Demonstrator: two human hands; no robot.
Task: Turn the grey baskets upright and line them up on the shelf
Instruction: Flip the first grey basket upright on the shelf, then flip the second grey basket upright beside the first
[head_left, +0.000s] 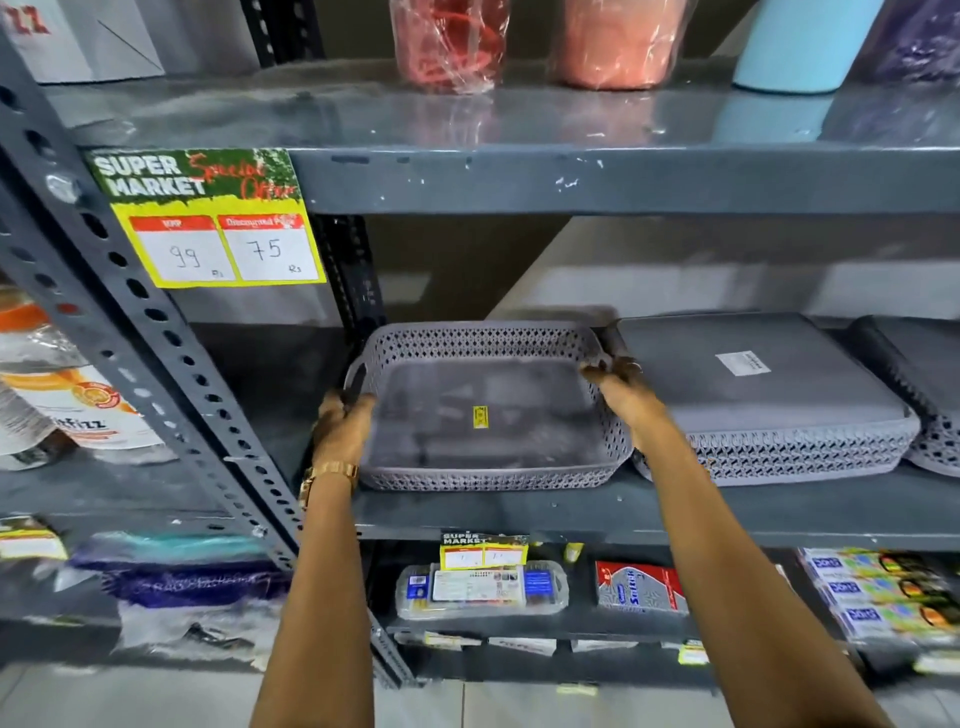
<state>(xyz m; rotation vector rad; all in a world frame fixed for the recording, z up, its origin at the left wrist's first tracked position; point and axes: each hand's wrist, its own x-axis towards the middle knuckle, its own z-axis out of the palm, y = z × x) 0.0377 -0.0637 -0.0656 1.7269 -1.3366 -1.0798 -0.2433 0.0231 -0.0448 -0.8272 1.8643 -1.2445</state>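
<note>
A grey lattice-sided basket (483, 415) stands upright at the left end of the middle shelf (519, 512), a small yellow sticker on its floor. My left hand (343, 421) grips its left rim by the handle. My right hand (623, 387) grips its right rim. Right beside it a second grey basket (769, 395) lies upside down, its flat bottom up with a white label. A third grey basket (930, 395), also upside down, shows partly at the right edge.
The perforated steel upright (156, 332) runs diagonally at the left, with a yellow price tag (218, 234) on the shelf above. Wrapped red and pink containers (535, 41) stand on the top shelf. Packaged goods (483, 590) fill the shelf below.
</note>
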